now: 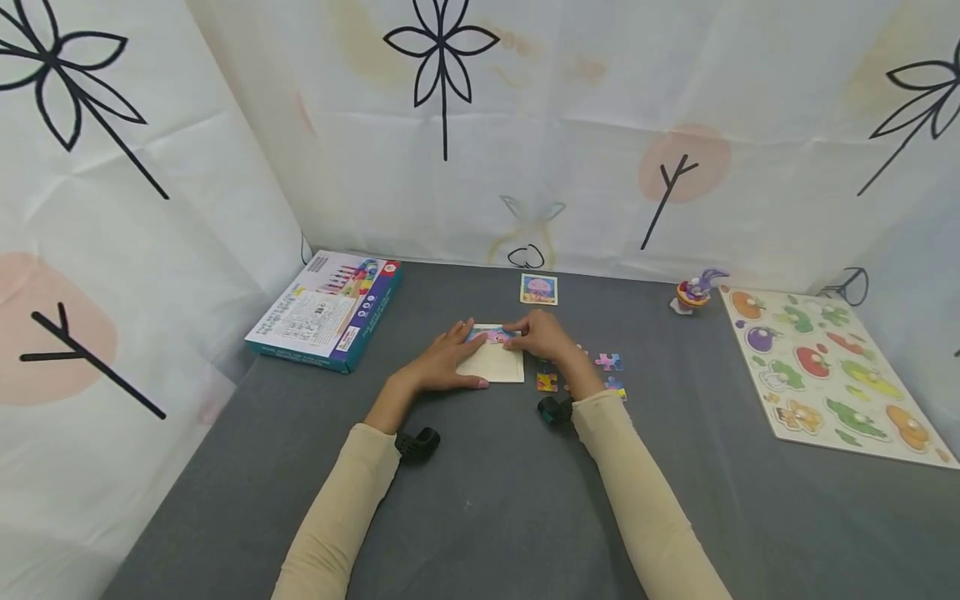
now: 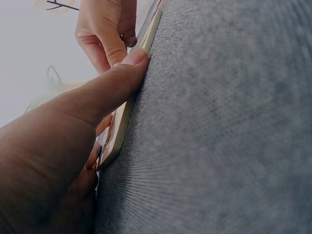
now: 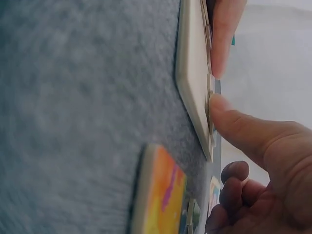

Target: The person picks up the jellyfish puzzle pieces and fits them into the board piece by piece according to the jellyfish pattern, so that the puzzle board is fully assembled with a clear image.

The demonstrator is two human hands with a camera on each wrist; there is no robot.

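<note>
On my feed the tray (image 1: 491,368) looks like smooth, matt wood; I see a rough cloth table covering (image 1: 487,525), creased fabric backdrop (image 1: 322,125), smooth card box (image 1: 318,321).

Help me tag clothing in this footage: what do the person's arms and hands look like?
Both sleeves are long, plain and beige, slightly creased. A small black device shows beside each cuff. The left hand and right hand wear no gloves.
</note>
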